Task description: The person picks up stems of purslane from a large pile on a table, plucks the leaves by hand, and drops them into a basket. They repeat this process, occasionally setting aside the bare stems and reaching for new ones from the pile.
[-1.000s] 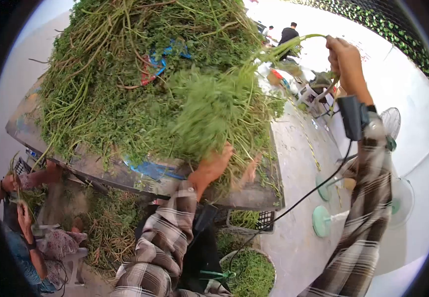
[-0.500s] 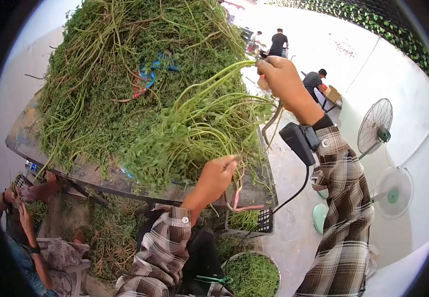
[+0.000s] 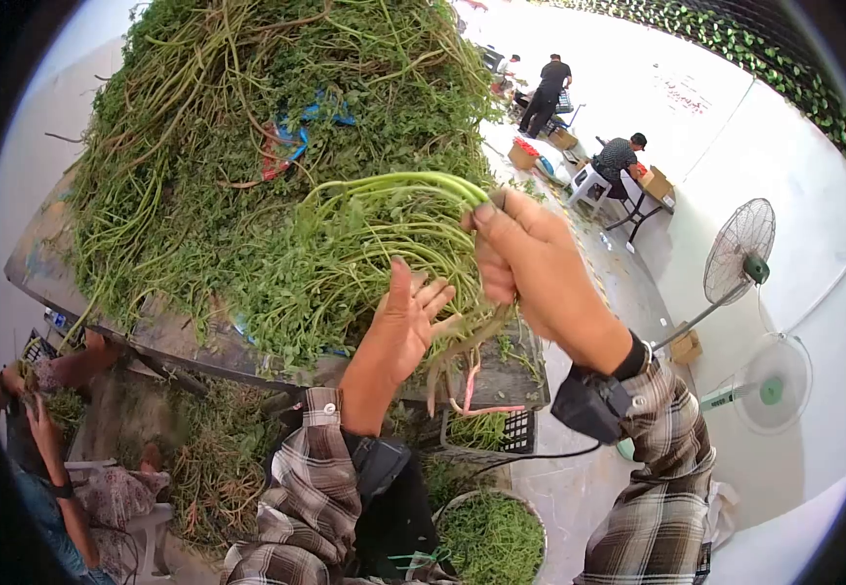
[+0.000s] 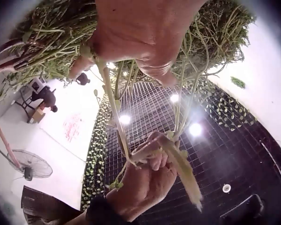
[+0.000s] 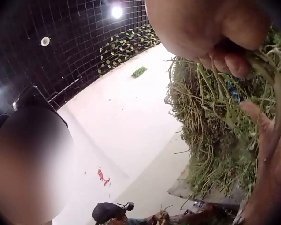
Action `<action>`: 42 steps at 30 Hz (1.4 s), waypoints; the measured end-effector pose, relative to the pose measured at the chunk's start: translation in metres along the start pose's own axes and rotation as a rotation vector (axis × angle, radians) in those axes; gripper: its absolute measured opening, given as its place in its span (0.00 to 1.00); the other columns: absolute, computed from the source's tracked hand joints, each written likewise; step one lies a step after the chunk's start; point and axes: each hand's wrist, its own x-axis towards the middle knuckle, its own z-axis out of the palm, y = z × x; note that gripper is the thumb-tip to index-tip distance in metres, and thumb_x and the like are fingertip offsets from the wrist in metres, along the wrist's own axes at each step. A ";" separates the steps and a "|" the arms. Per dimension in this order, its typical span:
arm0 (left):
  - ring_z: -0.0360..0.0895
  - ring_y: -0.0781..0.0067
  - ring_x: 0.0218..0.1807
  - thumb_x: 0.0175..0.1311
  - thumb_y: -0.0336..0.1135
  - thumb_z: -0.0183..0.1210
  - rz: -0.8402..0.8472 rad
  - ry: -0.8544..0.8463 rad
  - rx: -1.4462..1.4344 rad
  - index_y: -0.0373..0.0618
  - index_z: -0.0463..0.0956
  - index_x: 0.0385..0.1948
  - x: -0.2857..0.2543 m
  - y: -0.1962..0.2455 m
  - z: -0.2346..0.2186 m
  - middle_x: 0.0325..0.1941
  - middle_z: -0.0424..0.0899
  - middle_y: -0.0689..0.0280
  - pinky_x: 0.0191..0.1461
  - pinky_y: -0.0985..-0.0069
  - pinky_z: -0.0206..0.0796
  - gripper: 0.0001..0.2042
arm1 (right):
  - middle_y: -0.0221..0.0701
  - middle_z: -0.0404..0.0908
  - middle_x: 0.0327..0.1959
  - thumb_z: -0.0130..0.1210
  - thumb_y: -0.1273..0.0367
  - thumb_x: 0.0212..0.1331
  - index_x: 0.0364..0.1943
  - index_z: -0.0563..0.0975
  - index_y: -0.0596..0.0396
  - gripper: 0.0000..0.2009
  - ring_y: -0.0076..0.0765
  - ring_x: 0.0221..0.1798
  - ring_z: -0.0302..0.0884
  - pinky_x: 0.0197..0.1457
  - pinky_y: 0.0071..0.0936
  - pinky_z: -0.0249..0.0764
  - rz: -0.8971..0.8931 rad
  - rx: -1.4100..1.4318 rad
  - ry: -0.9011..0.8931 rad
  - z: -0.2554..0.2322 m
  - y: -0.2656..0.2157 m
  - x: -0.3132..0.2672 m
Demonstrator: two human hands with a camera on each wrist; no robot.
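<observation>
My right hand (image 3: 545, 268) grips the cut ends of several long green leafy stems (image 3: 398, 180) in front of the heaped greens (image 3: 247, 127) on the table. The stems arch leftward from the fist, and thicker brownish ends droop below it. In the left wrist view, the right fist (image 4: 145, 187) closes round the stems, a pale stalk end jutting out. My left hand (image 3: 389, 336) is just below and left, palm showing, thumb up and fingers spread beside the stems. In the right wrist view, the left hand (image 5: 267, 173) appears behind a drooping stem.
Loose pinkish stems (image 3: 467, 395) hang at the table's (image 3: 320, 369) near edge. Below stand a black crate (image 3: 518, 431) and a round tub of greens (image 3: 491, 536). Another person's hand (image 3: 44, 424) works at lower left. Fans (image 3: 740, 253) stand right; more people (image 3: 547, 93) are farther back.
My right hand has come down and inward from the upper right with the stems. My left hand has gone from curled among the greens to spread fingers. The bunch has stopped swinging.
</observation>
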 end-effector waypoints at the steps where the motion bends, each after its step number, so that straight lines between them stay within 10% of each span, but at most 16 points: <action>1: 0.52 0.55 0.68 0.48 0.75 0.42 -0.004 -0.049 -0.034 0.30 0.36 0.63 0.003 -0.004 -0.002 0.67 0.48 0.46 0.66 0.58 0.55 0.55 | 0.19 0.56 0.16 0.45 0.65 0.65 0.33 0.67 0.55 0.08 0.15 0.16 0.50 0.17 0.15 0.50 0.016 0.054 -0.016 0.003 0.002 -0.006; 4: 0.63 0.59 0.63 0.44 0.78 0.40 0.013 -0.134 -0.113 0.32 0.43 0.63 0.005 -0.006 0.004 0.64 0.58 0.49 0.58 0.60 0.66 0.55 | 0.22 0.62 0.18 0.43 0.68 0.64 0.35 0.67 0.59 0.08 0.16 0.17 0.58 0.17 0.17 0.57 0.046 0.095 -0.033 0.002 0.014 -0.022; 6: 0.53 0.57 0.67 0.47 0.74 0.46 -0.006 -0.287 -0.285 0.36 0.33 0.65 0.005 -0.007 0.004 0.65 0.54 0.50 0.65 0.56 0.53 0.55 | 0.22 0.62 0.18 0.43 0.68 0.64 0.36 0.67 0.59 0.08 0.16 0.17 0.58 0.18 0.17 0.57 0.094 0.117 -0.050 0.001 0.025 -0.029; 11: 0.64 0.64 0.61 0.48 0.73 0.44 0.145 -0.252 -0.238 0.35 0.52 0.61 -0.009 0.004 0.020 0.61 0.65 0.57 0.62 0.65 0.58 0.49 | 0.23 0.64 0.20 0.43 0.68 0.64 0.35 0.67 0.56 0.06 0.15 0.18 0.59 0.18 0.17 0.58 0.130 0.144 -0.028 -0.013 0.061 -0.029; 14: 0.65 0.64 0.59 0.50 0.71 0.45 0.174 -0.245 -0.063 0.36 0.54 0.60 -0.011 0.008 0.019 0.60 0.66 0.58 0.61 0.65 0.60 0.46 | 0.32 0.67 0.20 0.44 0.69 0.62 0.34 0.67 0.59 0.06 0.28 0.19 0.63 0.21 0.25 0.63 0.130 -0.224 -0.045 -0.015 0.077 -0.026; 16: 0.69 0.64 0.56 0.55 0.66 0.47 0.151 -0.158 0.026 0.36 0.55 0.60 -0.018 0.013 0.020 0.55 0.70 0.60 0.57 0.67 0.64 0.41 | 0.43 0.69 0.22 0.46 0.71 0.59 0.34 0.66 0.63 0.08 0.48 0.25 0.68 0.29 0.35 0.66 -0.356 -0.574 -0.121 -0.011 0.096 -0.026; 17: 0.71 0.65 0.52 0.60 0.60 0.47 0.129 -0.132 0.089 0.36 0.56 0.58 -0.020 0.020 0.019 0.50 0.72 0.61 0.56 0.68 0.65 0.36 | 0.52 0.70 0.27 0.46 0.71 0.58 0.33 0.66 0.64 0.08 0.62 0.34 0.68 0.38 0.42 0.67 -0.265 -0.541 -0.126 0.000 0.088 -0.032; 21: 0.75 0.71 0.39 0.69 0.43 0.43 0.210 -0.138 -0.172 0.37 0.64 0.50 -0.019 0.038 0.009 0.31 0.75 0.66 0.54 0.70 0.69 0.18 | 0.52 0.73 0.36 0.47 0.75 0.55 0.36 0.69 0.63 0.07 0.60 0.41 0.71 0.41 0.39 0.69 -0.239 -0.608 -0.194 0.017 0.079 -0.046; 23: 0.74 0.71 0.37 0.70 0.41 0.41 0.222 -0.152 -0.267 0.36 0.65 0.47 -0.021 0.048 0.003 0.29 0.72 0.67 0.54 0.69 0.69 0.16 | 0.50 0.72 0.44 0.49 0.79 0.51 0.42 0.71 0.62 0.12 0.55 0.46 0.71 0.46 0.37 0.69 -0.617 -0.556 -0.010 0.023 0.077 -0.057; 26: 0.70 0.73 0.31 0.71 0.39 0.38 0.275 -0.058 -0.368 0.36 0.66 0.39 -0.028 0.058 -0.002 0.24 0.66 0.69 0.53 0.68 0.69 0.14 | 0.45 0.73 0.48 0.49 0.81 0.49 0.49 0.72 0.61 0.19 0.46 0.47 0.74 0.49 0.30 0.71 -0.708 -0.693 0.047 0.014 0.059 -0.084; 33: 0.62 0.73 0.27 0.70 0.36 0.41 0.251 -0.196 -0.659 0.35 0.66 0.37 -0.038 0.072 -0.011 0.22 0.63 0.67 0.38 0.74 0.62 0.11 | 0.46 0.69 0.47 0.53 0.79 0.49 0.52 0.70 0.52 0.22 0.54 0.46 0.70 0.49 0.34 0.68 -0.072 -0.402 -0.093 0.053 0.160 -0.139; 42: 0.58 0.75 0.24 0.69 0.35 0.42 0.235 -0.241 -0.700 0.35 0.64 0.36 -0.044 0.082 -0.014 0.21 0.60 0.67 0.28 0.77 0.59 0.10 | 0.47 0.68 0.44 0.50 0.77 0.52 0.55 0.66 0.56 0.22 0.57 0.45 0.68 0.47 0.38 0.68 -0.072 -0.320 -0.023 0.087 0.203 -0.111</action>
